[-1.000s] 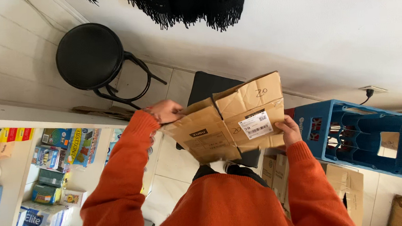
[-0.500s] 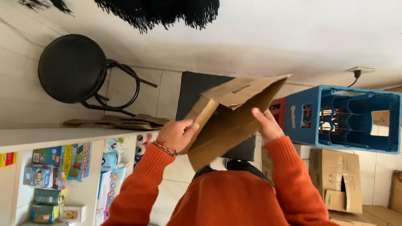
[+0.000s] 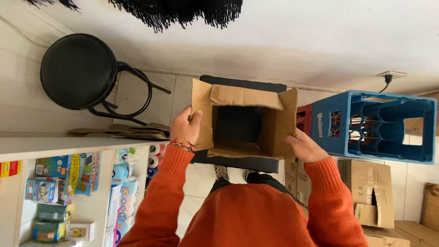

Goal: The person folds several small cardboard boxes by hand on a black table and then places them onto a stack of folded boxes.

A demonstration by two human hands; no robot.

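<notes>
The left hand (image 3: pixel 184 126) is clamped on the left flap of a brown cardboard box (image 3: pixel 244 122), thumb over the flap's edge, fingers behind. The right hand (image 3: pixel 305 146) grips the box's lower right corner, closed around the wall there. Between them the box hangs in the air in front of the orange sweater (image 3: pixel 244 220), held over a dark seat below it.

What has changed: 1 second ago the box was a folded, tilted bundle with a white label turned up; half a second ago it was swinging round, still partly collapsed. Now it is squared up and its mouth faces upward, 4 flaps spread and the dark inside showing nothing. I judge the box has just been opened out into shape and stands ready to be used.

Around them, a black round stool (image 3: pixel 79 70) stands on the pale tiled floor to the left. Flattened cardboard (image 3: pixel 119 129) lies on top of a white shelf unit (image 3: pixel 55 146), whose shelves below carry colourful packets and rolls. To the right a blue plastic bottle crate (image 3: pixel 375 125) sits above more brown cartons (image 3: pixel 371 193). A cable runs to a wall socket (image 3: pixel 390 74), and a black fringe (image 3: pixel 183 7) hangs at the top.
</notes>
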